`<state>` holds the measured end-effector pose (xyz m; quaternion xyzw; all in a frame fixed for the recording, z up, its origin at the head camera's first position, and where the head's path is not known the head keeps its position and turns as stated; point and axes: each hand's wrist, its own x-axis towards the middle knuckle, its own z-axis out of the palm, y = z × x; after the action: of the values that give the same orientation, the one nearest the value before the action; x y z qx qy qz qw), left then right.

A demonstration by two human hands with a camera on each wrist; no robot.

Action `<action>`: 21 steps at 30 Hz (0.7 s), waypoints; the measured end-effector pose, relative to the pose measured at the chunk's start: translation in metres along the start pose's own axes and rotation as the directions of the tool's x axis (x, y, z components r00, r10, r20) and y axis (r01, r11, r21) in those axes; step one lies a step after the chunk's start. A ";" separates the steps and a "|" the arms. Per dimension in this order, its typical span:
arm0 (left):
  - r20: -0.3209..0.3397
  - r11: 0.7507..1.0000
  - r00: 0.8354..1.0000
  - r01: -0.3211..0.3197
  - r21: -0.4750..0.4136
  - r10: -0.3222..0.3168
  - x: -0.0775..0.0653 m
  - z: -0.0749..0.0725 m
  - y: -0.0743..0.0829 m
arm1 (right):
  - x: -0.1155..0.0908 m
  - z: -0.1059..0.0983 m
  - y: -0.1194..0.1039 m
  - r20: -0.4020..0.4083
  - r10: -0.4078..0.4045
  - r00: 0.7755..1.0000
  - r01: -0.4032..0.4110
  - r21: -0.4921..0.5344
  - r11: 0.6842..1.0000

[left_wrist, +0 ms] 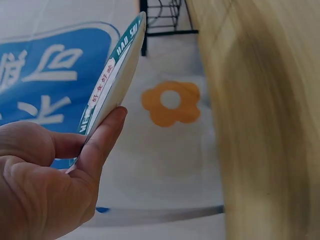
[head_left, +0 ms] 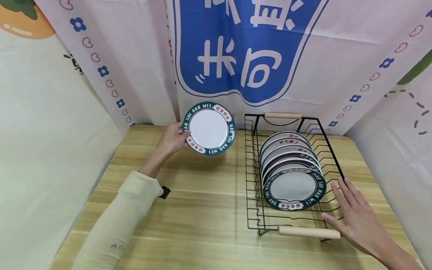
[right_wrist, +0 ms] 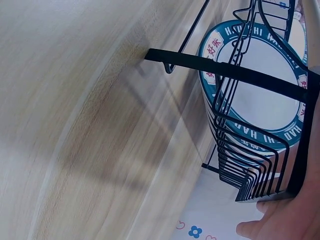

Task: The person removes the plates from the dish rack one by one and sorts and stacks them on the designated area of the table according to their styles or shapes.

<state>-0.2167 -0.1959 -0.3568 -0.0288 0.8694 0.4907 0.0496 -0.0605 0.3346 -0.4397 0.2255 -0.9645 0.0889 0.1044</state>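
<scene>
My left hand (head_left: 173, 138) pinches a white plate (head_left: 208, 128) with a dark green lettered rim, thumb on its face and fingers behind. That plate is held up near the back edge of the table, left of the rack; the left wrist view shows it edge-on above the tabletop. A black wire dish rack (head_left: 254, 221) with wooden handles stands at the right, several plates upright in a row in it. The front plate (head_left: 293, 185) has the same green rim. My right hand (head_left: 361, 213) rests at the rack's right side near the front handle, fingers spread and straight.
A wood-grain table (head_left: 202, 210) lies under everything. Behind it hangs a printed curtain (head_left: 141, 67) with a large blue panel. Pale cloth (head_left: 44, 150) hangs along the left side, more cloth on the right.
</scene>
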 end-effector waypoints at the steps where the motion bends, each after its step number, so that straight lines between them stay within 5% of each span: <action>1: 0.007 1.000 1.000 0.024 -0.010 -0.024 0.003 0.000 -0.003 | 0.000 0.000 0.000 -0.001 0.002 1.000 -0.002 0.001 1.000; 15: 0.041 0.980 0.982 0.188 -0.069 -0.185 0.048 0.027 -0.049 | 0.000 0.000 0.000 -0.008 0.004 1.000 -0.004 0.000 1.000; 21: 0.073 0.966 0.970 0.240 -0.100 -0.234 0.057 0.041 -0.063 | 0.000 0.000 0.000 -0.008 -0.001 1.000 0.001 -0.001 1.000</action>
<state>-0.2648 -0.1932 -0.4377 -0.1203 0.8301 0.5281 0.1326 -0.0603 0.3345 -0.4401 0.2254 -0.9641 0.0892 0.1082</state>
